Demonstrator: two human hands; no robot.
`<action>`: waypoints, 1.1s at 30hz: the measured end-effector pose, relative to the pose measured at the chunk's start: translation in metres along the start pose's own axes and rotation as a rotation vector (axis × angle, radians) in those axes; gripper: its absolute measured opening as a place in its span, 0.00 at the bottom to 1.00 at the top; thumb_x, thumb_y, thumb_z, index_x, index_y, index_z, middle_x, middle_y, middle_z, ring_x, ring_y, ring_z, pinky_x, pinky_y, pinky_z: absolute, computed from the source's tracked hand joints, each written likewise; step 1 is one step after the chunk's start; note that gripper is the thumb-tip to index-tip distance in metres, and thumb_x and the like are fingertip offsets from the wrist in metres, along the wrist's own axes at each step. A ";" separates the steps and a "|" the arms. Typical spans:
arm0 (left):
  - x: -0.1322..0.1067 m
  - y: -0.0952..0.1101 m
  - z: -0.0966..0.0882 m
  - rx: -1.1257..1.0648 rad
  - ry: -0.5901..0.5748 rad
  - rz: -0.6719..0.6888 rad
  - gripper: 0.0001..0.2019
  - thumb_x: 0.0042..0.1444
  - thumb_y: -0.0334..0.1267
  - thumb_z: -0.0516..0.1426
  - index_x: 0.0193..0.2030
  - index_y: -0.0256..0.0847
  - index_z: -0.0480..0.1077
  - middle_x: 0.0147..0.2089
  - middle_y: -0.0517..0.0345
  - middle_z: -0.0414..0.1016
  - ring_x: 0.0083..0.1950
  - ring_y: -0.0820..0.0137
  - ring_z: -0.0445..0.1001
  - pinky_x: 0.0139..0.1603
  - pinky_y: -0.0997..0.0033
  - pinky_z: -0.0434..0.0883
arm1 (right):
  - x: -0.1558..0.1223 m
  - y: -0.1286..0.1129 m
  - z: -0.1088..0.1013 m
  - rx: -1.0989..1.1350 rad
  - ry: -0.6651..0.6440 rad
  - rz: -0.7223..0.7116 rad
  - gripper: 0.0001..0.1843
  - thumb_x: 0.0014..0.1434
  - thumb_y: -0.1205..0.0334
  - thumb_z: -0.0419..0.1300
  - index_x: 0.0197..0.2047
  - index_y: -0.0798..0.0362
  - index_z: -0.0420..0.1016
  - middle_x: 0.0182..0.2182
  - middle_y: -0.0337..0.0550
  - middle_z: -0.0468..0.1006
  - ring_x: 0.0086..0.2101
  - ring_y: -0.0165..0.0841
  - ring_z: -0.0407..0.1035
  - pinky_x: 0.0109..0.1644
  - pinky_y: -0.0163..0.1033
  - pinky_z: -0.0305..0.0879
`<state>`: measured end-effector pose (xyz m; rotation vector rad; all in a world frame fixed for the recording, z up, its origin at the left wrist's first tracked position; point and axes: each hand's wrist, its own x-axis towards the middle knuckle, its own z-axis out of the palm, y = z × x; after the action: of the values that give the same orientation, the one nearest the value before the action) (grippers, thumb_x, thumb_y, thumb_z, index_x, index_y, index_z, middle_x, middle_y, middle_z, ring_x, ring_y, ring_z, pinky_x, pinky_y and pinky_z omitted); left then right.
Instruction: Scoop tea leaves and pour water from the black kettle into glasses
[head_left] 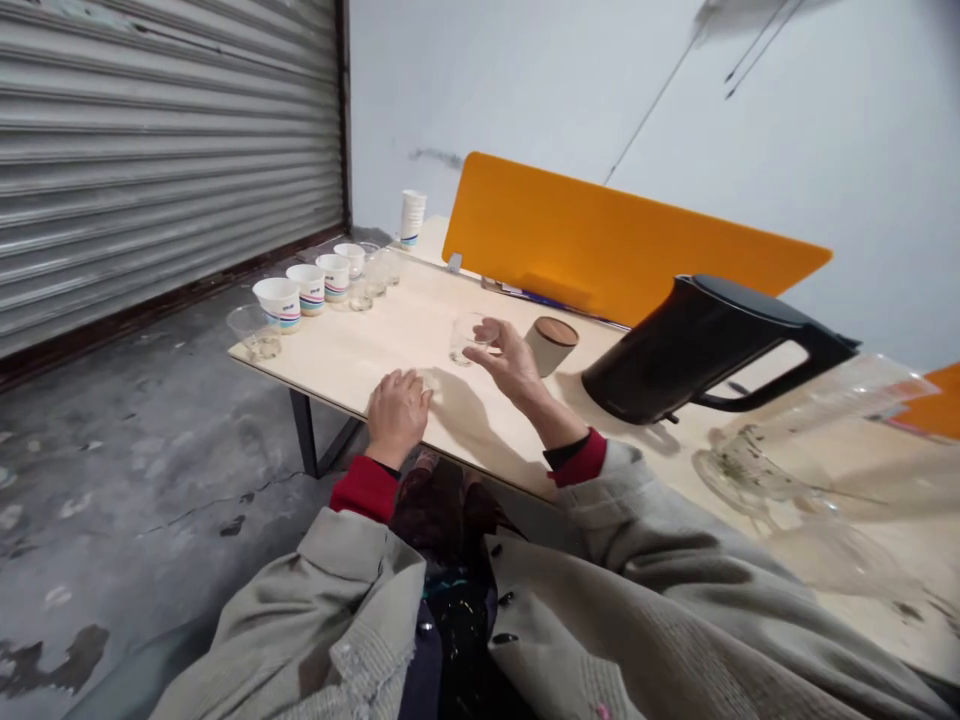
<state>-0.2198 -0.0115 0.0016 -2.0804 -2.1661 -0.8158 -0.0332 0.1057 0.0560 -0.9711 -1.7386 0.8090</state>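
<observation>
My right hand [508,362] has its thumb and fingers around a clear plastic cup [460,340], close above or on the pale wooden table [360,340]. Near the table's front edge lies my left hand [397,412], palm down with the fingers stretched forward and nothing visible in its grip. Just behind the right hand stands a light canister with a brown wooden lid [556,333]. To the right of it is a black electric kettle [675,350].
White paper cups [306,288] and clear cups [259,333] line the table's left end. A paper cup stack [412,218] stands at the back. An orange divider [600,235] runs along the rear. Clear containers [757,465] with dark leafy bits sit at right.
</observation>
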 end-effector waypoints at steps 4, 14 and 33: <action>-0.003 -0.002 0.001 -0.007 0.028 0.021 0.16 0.73 0.37 0.55 0.61 0.39 0.80 0.70 0.46 0.80 0.72 0.53 0.73 0.72 0.51 0.72 | 0.046 0.006 0.074 0.053 -0.081 -0.031 0.32 0.45 0.43 0.77 0.47 0.48 0.73 0.48 0.46 0.78 0.50 0.42 0.73 0.58 0.51 0.73; -0.008 -0.001 0.004 -0.036 0.097 0.059 0.14 0.73 0.38 0.58 0.59 0.36 0.80 0.63 0.45 0.83 0.66 0.54 0.76 0.66 0.53 0.74 | 0.096 0.012 0.191 0.080 -0.212 -0.012 0.24 0.44 0.50 0.74 0.37 0.46 0.65 0.36 0.33 0.69 0.40 0.35 0.66 0.48 0.42 0.64; -0.013 0.000 0.011 -0.048 0.127 0.018 0.20 0.70 0.29 0.50 0.60 0.35 0.81 0.64 0.40 0.83 0.68 0.54 0.77 0.71 0.52 0.73 | 0.107 0.010 0.228 0.179 -0.141 0.113 0.25 0.43 0.63 0.74 0.40 0.46 0.65 0.38 0.34 0.72 0.42 0.34 0.72 0.50 0.40 0.71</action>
<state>-0.2150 -0.0192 -0.0129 -2.0067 -2.0796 -0.9794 -0.2695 0.1830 0.0169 -0.9163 -1.7074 1.1093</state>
